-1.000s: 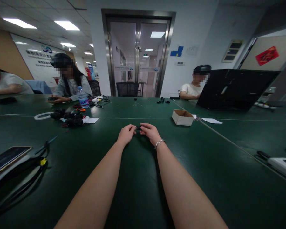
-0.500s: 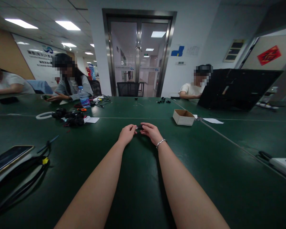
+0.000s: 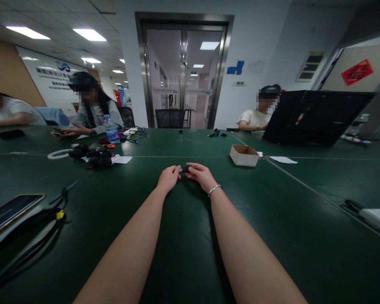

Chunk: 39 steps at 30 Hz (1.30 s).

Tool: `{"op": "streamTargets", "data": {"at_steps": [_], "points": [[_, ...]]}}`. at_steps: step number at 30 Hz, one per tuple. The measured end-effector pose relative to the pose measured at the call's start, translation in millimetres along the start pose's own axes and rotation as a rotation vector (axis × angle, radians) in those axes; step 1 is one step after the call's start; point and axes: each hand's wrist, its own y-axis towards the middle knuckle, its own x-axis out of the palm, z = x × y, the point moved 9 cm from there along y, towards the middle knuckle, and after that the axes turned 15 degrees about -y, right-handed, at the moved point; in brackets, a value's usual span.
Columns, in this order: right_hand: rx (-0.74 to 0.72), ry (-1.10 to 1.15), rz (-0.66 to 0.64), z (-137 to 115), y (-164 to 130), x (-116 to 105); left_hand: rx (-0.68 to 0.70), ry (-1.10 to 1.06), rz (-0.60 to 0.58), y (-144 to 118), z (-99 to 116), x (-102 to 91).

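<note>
Both my hands meet above the green table, in the middle of the head view, around a small black piece with a pale, silvery end [image 3: 185, 169]. My right hand [image 3: 201, 174] pinches its black part between thumb and fingers. At the pale end, the fingers of my left hand [image 3: 169, 179] are closed on it. Fingers cover much of the piece, and it is too small to tell its kind. A silver bracelet [image 3: 214, 190] circles my right wrist.
An open box [image 3: 243, 156] stands right of my hands. Black coiled items [image 3: 96, 157] and a water bottle [image 3: 111, 130] are to the left. A phone [image 3: 14, 213] and cables [image 3: 47, 236] lie near left. A large black monitor [image 3: 316, 118] stands right; people sit across the table.
My hands stay in almost the same place, still on the small black piece. Across the table, the person at left has shifted the phone in their hands slightly left.
</note>
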Motion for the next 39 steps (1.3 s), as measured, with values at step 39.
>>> {"op": "streamTargets", "data": {"at_steps": [39], "points": [[0.002,0.049,-0.018,-1,0,4,0.116,-0.312,0.017,8,-4,3.2]]}}
